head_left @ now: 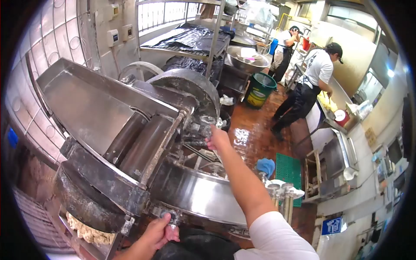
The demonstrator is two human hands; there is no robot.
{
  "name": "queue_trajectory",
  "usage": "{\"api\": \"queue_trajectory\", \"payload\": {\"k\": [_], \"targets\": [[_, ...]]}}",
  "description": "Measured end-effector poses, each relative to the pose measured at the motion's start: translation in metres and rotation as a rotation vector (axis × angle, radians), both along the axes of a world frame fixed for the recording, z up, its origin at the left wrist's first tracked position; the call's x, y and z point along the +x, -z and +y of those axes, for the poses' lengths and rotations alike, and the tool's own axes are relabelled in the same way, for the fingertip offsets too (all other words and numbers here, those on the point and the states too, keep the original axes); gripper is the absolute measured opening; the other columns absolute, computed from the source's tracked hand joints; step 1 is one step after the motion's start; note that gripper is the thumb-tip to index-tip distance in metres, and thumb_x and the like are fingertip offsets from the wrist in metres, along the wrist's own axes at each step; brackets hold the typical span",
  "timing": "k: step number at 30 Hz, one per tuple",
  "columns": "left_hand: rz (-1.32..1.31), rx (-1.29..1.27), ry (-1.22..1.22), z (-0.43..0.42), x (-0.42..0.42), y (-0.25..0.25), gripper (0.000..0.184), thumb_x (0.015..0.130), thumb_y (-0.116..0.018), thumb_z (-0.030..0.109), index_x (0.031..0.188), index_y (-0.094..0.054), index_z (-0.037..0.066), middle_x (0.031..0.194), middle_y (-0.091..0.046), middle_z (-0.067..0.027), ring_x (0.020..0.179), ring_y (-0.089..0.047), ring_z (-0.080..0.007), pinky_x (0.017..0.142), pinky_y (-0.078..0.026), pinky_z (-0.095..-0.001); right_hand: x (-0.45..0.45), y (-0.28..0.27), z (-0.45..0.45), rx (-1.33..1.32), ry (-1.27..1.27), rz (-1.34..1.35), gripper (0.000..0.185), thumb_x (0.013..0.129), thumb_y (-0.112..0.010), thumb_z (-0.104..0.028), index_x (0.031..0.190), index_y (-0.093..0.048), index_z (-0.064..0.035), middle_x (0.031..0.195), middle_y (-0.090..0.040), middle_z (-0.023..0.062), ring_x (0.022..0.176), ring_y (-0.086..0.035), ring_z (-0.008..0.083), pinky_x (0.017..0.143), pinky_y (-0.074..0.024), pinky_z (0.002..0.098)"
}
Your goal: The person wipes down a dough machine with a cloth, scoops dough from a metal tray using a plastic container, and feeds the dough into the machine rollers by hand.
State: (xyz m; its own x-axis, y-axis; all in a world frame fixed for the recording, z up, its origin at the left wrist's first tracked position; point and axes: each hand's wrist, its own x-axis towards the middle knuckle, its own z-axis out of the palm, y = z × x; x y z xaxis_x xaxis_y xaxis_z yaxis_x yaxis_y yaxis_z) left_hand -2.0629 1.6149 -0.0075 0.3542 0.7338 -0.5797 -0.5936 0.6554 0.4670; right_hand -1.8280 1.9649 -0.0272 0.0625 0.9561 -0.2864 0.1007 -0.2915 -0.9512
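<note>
gripping the roller machine [169, 174] with both hands [218, 139].

Green bucket [260, 90] on wet tiled floor [242, 132], just below metal bowl [248, 60]. Black plastic sheeting [190, 37] spread over rack's upper shelf, reaching its front edge. Green mat [288, 173] beside blue cloth [265, 166].

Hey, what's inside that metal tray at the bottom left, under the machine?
Pale, lumpy stuff that looks like dough shows in the tray. The machine's dark curved cover hides the rest, so what lies beneath it can't be seen.
</note>
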Motion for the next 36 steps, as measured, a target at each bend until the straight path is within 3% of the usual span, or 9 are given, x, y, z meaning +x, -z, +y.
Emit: {"api": "queue_trajectory", "payload": {"k": [2,6,10,16,17,20,24,30,36], "targets": [[-0.197,0.110,0.046,0.006,-0.004,0.022,0.047,0.091,-0.056,0.037,0.117,-0.055,-0.002,0.079,-0.065,-0.0153,0.069,-0.065,-0.0271,0.070,-0.055,-0.0405,0.011,0.048,0.012,0.524,0.033,-0.456,0.031,0.090,-0.056,-0.032,0.100,-0.058,-0.0027,0.076,-0.063,0.0163,0.058,-0.060,0.0226,0.055,-0.0483,0.0375],[-0.136,0.244,-0.122,0.026,0.023,-0.006,0.063,0.083,-0.066,0.037,0.134,-0.045,0.006,0.091,-0.063,-0.0130,0.083,-0.061,-0.0289,0.081,-0.049,-0.0467,0.003,-0.012,-0.054,1.127,0.043,-0.854,0.040,0.083,-0.062,-0.019,0.120,-0.056,-0.0040,0.102,-0.064,0.0172,0.087,-0.063,0.0330,0.077,-0.0512,0.0362],[-0.330,0.392,-0.116,0.037,0.028,0.015,0.061,0.079,-0.067,0.030,0.131,-0.047,0.006,0.100,-0.062,-0.0133,0.095,-0.059,-0.0291,0.085,-0.048,-0.0465,0.006,-0.010,-0.056,0.947,-0.181,-0.812,0.051,0.086,-0.059,-0.022,0.134,-0.045,-0.0121,0.128,-0.053,0.0173,0.105,-0.060,0.0318,0.089,-0.0485,0.0404],[-0.124,0.350,-0.078,0.014,0.008,0.042,0.043,0.086,-0.057,0.026,0.118,-0.052,-0.002,0.096,-0.063,-0.0181,0.091,-0.063,-0.0310,0.084,-0.051,-0.0448,0.007,-0.011,-0.027,0.675,-0.136,-0.645,0.040,0.093,-0.050,-0.035,0.123,-0.054,-0.0088,0.098,-0.067,0.0174,0.087,-0.064,0.0345,0.077,-0.0501,0.0381],[-0.052,0.323,-0.057,0.006,0.003,0.028,0.039,0.088,-0.055,0.026,0.111,-0.054,-0.005,0.093,-0.063,-0.0193,0.089,-0.064,-0.0313,0.084,-0.051,-0.0437,0.010,0.006,-0.002,0.461,-0.147,-0.521,0.043,0.094,-0.046,-0.044,0.101,-0.059,-0.0038,0.073,-0.065,0.0168,0.062,-0.062,0.0310,0.060,-0.0484,0.0379],[0.151,0.196,-0.011,-0.004,0.001,-0.009,0.043,0.092,-0.055,0.034,0.094,-0.055,-0.009,0.085,-0.062,-0.0207,0.078,-0.066,-0.0299,0.075,-0.055,-0.0432,-0.005,-0.014,-0.001,-0.207,0.011,0.240,0.046,0.092,-0.048,-0.049,0.085,-0.055,-0.0038,0.065,-0.060,0.0126,0.049,-0.054,0.0209,0.047,-0.0428,0.0352],[0.166,0.007,0.038,-0.002,-0.004,-0.006,0.043,0.091,-0.058,0.034,0.101,-0.052,-0.007,0.086,-0.063,-0.0204,0.074,-0.066,-0.0287,0.070,-0.057,-0.0417,-0.009,-0.018,-0.013,-0.102,0.042,0.238,0.043,0.091,-0.052,-0.045,0.093,-0.055,-0.0023,0.065,-0.060,0.0120,0.053,-0.058,0.0214,0.049,-0.0453,0.0352],[-0.054,0.238,0.002,0.022,-0.002,0.010,0.061,0.078,-0.068,0.028,0.128,-0.047,0.000,0.095,-0.063,-0.0164,0.086,-0.064,-0.0297,0.082,-0.052,-0.0461,0.005,-0.007,-0.048,1.137,0.024,-0.868,0.049,0.084,-0.061,-0.027,0.127,-0.049,-0.0065,0.112,-0.062,0.0160,0.093,-0.062,0.0352,0.083,-0.0501,0.0398],[-0.455,0.430,-0.035,0.038,0.009,0.032,0.049,0.071,-0.068,0.015,0.117,-0.056,0.002,0.104,-0.061,-0.0174,0.102,-0.059,-0.0327,0.094,-0.046,-0.0451,0.009,-0.021,-0.052,0.904,-0.245,-0.926,0.050,0.085,-0.060,-0.024,0.132,-0.047,-0.0130,0.131,-0.052,0.0148,0.100,-0.061,0.0331,0.086,-0.0495,0.0405]]}}
